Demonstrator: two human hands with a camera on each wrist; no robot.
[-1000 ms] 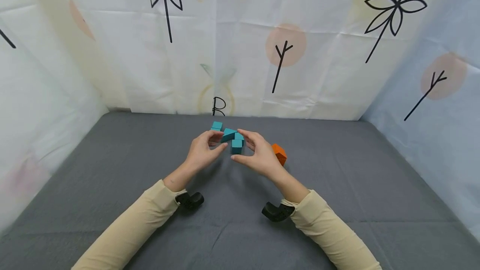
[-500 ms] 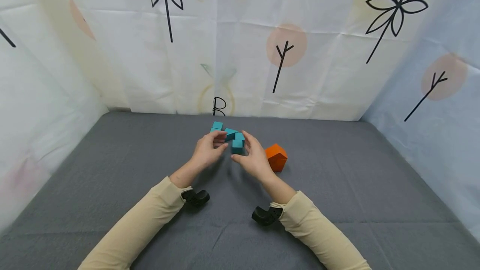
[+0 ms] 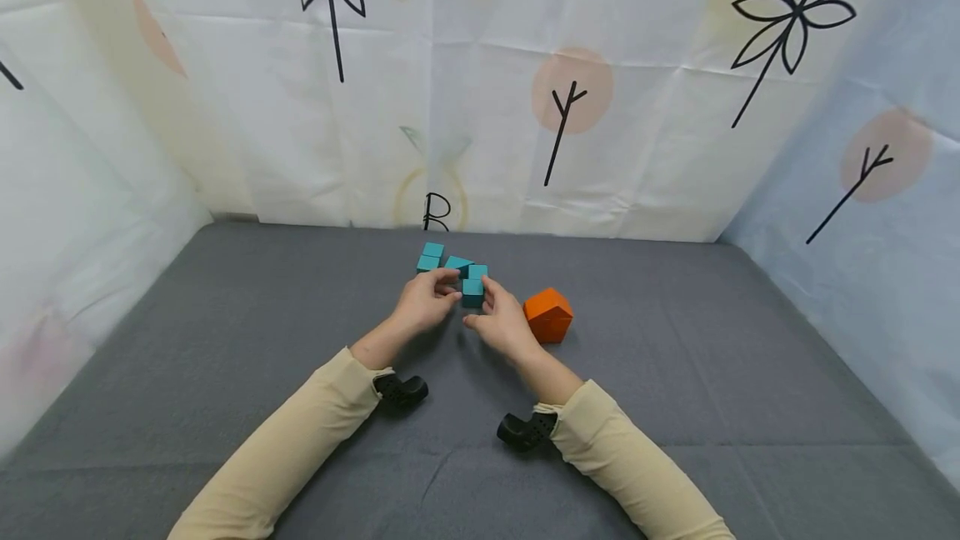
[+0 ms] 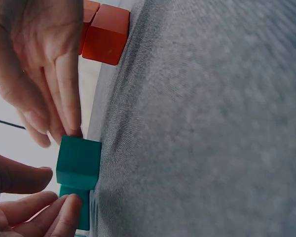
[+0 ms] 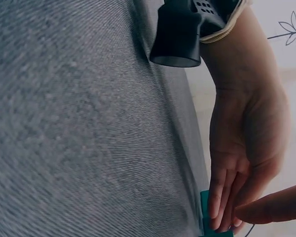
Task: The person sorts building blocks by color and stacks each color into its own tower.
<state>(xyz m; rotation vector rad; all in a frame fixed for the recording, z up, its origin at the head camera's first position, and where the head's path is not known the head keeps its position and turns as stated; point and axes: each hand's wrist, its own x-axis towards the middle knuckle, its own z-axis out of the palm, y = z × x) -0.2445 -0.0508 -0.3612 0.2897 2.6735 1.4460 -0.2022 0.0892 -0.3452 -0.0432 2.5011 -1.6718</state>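
Several teal blocks stand together at the far middle of the grey cloth. A front teal cube [image 3: 472, 293] has another teal cube [image 3: 477, 272] right behind it, and a teal wedge [image 3: 456, 262] lies to their left. My left hand [image 3: 429, 302] is left of the front pair; its fingertips [image 4: 71, 205] rest against a teal block in the left wrist view, thumb apart from it. Nearly straight, the fingers of my right hand [image 3: 506, 325] meet the front cube's right side. Its thumb points in front of the cube without gripping it.
An orange many-sided block [image 3: 549, 315] sits just right of the right hand. Two teal blocks [image 3: 429, 262] stand at the back left, beyond the left hand. Behind the grey cloth [image 3: 337, 457] hangs a patterned white curtain [image 3: 487, 107].
My left hand has shifted right and my right hand has drawn left, bringing both closer around the front cube. More of the orange block and the back-left teal blocks shows.
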